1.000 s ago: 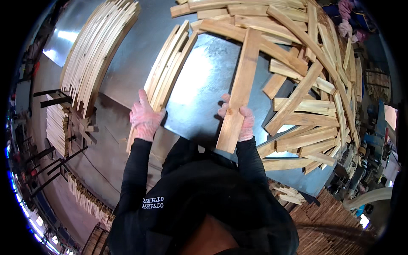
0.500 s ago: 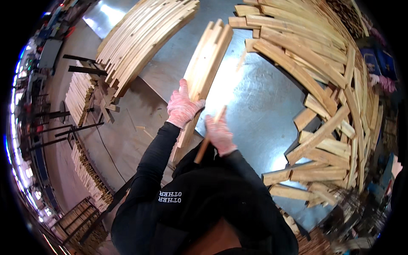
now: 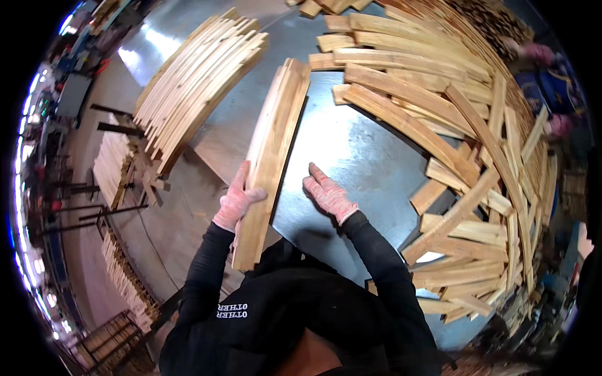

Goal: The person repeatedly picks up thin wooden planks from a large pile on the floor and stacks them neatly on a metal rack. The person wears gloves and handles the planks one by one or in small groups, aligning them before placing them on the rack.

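In a pink-and-white knit glove, my left hand [image 3: 234,202] grips the near left side of a bundle of long pale wooden boards [image 3: 276,150]. Its thumb lies over the top face and its fingers go along the left side, partly hidden. The bundle lies lengthwise on the shiny metal table [image 3: 370,169], its near end close to my body. To its right, my right hand [image 3: 329,194], gloved alike, is over the bare metal with fingers stretched out. Nothing is in it, and it is apart from the boards.
A neat row of boards [image 3: 200,81] stands at the far left, by black metal bars [image 3: 119,130]. Loose, crossing boards [image 3: 426,125] heap along the table's right side. Further stacked wood [image 3: 128,282] sits at the lower left. A co-worker's gloved hand [image 3: 558,126] shows at the far right.
My right hand has let go of a narrow wooden piece and opened. My left hand and the bundle sit further left and nearer; the bundle's far ends look more even. The whole view has shifted somewhat.
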`<control>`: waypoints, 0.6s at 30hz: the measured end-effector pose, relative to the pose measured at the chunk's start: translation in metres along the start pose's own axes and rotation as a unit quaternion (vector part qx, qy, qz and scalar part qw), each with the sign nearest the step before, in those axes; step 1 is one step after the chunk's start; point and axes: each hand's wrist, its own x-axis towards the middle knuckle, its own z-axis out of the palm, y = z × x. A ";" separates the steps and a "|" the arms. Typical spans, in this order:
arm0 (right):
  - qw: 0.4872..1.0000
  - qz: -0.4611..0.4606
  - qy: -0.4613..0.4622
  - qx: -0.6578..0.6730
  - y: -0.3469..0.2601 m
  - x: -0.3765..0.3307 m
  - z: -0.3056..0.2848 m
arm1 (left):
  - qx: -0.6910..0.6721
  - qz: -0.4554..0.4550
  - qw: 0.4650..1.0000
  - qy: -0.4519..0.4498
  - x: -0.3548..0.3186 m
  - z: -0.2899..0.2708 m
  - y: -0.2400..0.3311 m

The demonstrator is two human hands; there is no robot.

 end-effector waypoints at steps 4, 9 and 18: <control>0.953 -0.106 -0.022 0.285 0.005 0.025 0.067 | -0.517 -0.015 0.847 -0.123 0.035 -0.014 -0.044; 0.944 -0.077 0.086 0.309 -0.062 0.045 0.091 | -0.559 -0.097 0.811 -0.145 0.075 -0.038 -0.047; 0.983 0.009 0.074 -0.166 -0.160 0.164 0.126 | 0.295 0.361 0.877 0.114 0.190 -0.198 -0.029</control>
